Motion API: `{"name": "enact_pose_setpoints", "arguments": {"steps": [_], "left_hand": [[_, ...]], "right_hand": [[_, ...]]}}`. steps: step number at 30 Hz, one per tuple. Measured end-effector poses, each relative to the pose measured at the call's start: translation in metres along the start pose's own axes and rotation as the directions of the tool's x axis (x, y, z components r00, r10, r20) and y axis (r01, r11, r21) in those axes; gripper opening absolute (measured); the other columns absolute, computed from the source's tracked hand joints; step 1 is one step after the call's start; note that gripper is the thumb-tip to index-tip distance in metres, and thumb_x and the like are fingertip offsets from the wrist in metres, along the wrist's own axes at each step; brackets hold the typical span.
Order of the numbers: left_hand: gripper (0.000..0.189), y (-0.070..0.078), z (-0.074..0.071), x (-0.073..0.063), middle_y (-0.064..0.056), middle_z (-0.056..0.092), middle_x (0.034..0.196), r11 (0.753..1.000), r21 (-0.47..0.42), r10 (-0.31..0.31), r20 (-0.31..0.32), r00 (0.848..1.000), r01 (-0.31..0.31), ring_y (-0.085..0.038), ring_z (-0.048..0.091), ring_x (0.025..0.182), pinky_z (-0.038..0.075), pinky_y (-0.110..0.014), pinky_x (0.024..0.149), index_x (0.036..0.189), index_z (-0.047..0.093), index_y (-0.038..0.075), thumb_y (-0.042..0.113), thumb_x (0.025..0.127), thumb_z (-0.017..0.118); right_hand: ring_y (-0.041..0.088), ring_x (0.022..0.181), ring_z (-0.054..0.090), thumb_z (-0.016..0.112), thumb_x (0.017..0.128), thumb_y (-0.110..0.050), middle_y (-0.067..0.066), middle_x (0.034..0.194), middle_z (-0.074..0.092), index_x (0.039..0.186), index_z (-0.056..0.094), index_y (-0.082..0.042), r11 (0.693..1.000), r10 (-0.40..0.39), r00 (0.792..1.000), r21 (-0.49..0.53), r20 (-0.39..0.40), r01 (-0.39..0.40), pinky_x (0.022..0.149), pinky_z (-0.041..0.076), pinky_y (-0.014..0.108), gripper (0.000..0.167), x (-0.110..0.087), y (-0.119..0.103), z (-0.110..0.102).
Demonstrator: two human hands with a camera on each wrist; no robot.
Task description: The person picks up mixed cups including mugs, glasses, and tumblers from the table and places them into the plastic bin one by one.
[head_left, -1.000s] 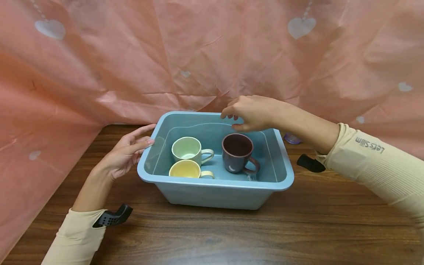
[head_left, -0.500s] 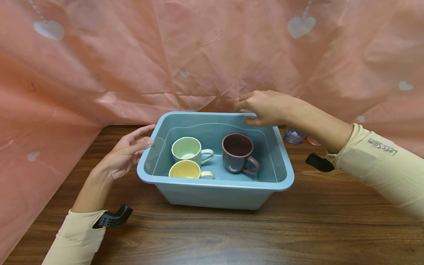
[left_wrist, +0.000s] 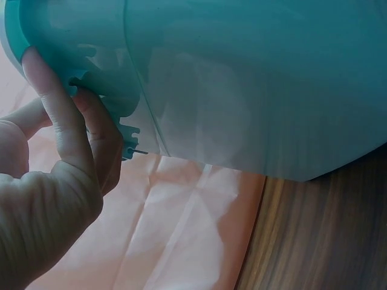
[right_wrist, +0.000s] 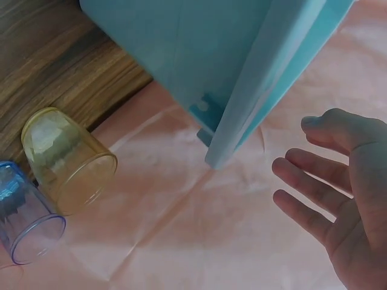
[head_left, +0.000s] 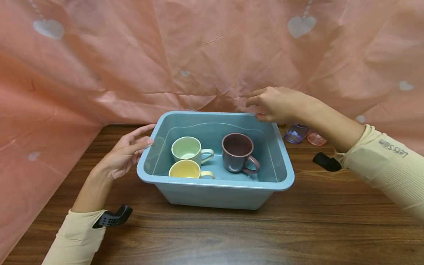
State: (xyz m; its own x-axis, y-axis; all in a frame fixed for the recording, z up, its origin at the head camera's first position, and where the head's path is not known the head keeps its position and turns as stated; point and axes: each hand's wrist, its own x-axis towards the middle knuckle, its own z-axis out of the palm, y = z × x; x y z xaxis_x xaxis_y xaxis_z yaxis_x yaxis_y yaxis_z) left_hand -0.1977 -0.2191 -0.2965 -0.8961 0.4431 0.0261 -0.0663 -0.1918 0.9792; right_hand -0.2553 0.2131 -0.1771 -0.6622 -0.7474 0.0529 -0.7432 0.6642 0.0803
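A light blue plastic basin (head_left: 212, 195) stands on the table in the head view. Inside it sit a pale green mug (head_left: 186, 149), a yellow mug (head_left: 184, 170) and a dark purple mug (head_left: 236, 156), all upright. At the basin's left end my left hand (head_left: 124, 152) holds the rim, with a digit on the rim and other fingers curled beneath it in the left wrist view. Over the basin's far right corner hovers my right hand (head_left: 281, 105), its fingers loosely extended and nothing in them.
Right of the basin, a purple-blue clear cup (head_left: 294, 134) and a pink clear cup (head_left: 316, 139) stand on the wooden table (head_left: 212, 235). A yellow clear cup (right_wrist: 66, 160) shows in the right wrist view. A pink sheet (head_left: 212, 55) with hearts hangs behind.
My right hand has moved right, from above the basin to its far right corner, bringing the purple-blue and pink cups into view. The left hand and the mugs stay put.
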Motion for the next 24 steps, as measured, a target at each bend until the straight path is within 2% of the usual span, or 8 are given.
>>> {"name": "enact_pose_setpoints", "arguments": {"steps": [5, 10, 19, 24], "left_hand": [[0.058, 0.000, 0.000, 0.000, -0.009, 0.067, 0.110, 1.000, -0.004, -0.004, 0.000, 1.000, 0.004, -0.015, 0.073, 0.086, 0.064, -0.031, 0.072, 0.159, 0.028, 0.009, 0.001, 0.107, 0.053], [0.057, 0.000, 0.000, -0.001, -0.009, 0.067, 0.110, 1.000, -0.002, -0.007, -0.001, 1.000, 0.007, -0.015, 0.073, 0.087, 0.064, -0.031, 0.072, 0.158, 0.030, 0.010, 0.001, 0.107, 0.053], [0.057, 0.001, 0.000, 0.000, -0.010, 0.067, 0.111, 1.000, 0.000, -0.012, -0.003, 1.000, 0.012, -0.016, 0.073, 0.089, 0.064, -0.031, 0.074, 0.158, 0.030, 0.009, 0.001, 0.107, 0.053], [0.057, -0.001, 0.000, 0.000, -0.008, 0.066, 0.109, 1.000, -0.018, -0.004, -0.010, 1.000, 0.004, -0.014, 0.073, 0.087, 0.064, -0.029, 0.073, 0.158, 0.029, 0.008, 0.001, 0.107, 0.053]], "right_hand": [[0.037, 0.102, 0.069, 0.072, 0.090, -0.007, 0.019, 0.125, 0.066, 0.127, 0.069, -0.002, 0.999, 0.051, 0.999, 0.020, -0.004, -0.051, 0.087, 0.057, 0.055, 0.037, -0.006, 0.004, -0.002], [0.038, 0.105, 0.069, 0.073, 0.089, -0.006, 0.021, 0.127, 0.066, 0.128, 0.069, -0.002, 0.998, 0.060, 0.998, 0.032, -0.018, -0.059, 0.088, 0.057, 0.056, 0.039, -0.011, 0.010, -0.001], [0.038, 0.099, 0.069, 0.073, 0.086, -0.005, 0.019, 0.113, 0.069, 0.124, 0.068, 0.000, 0.997, 0.073, 0.996, 0.034, -0.048, -0.072, 0.083, 0.057, 0.057, 0.039, -0.021, 0.026, 0.005], [0.038, 0.100, 0.068, 0.074, 0.088, -0.006, 0.019, 0.113, 0.068, 0.122, 0.069, 0.000, 0.994, 0.112, 0.993, 0.020, -0.030, -0.111, 0.082, 0.057, 0.057, 0.035, -0.027, 0.032, 0.008]]}}
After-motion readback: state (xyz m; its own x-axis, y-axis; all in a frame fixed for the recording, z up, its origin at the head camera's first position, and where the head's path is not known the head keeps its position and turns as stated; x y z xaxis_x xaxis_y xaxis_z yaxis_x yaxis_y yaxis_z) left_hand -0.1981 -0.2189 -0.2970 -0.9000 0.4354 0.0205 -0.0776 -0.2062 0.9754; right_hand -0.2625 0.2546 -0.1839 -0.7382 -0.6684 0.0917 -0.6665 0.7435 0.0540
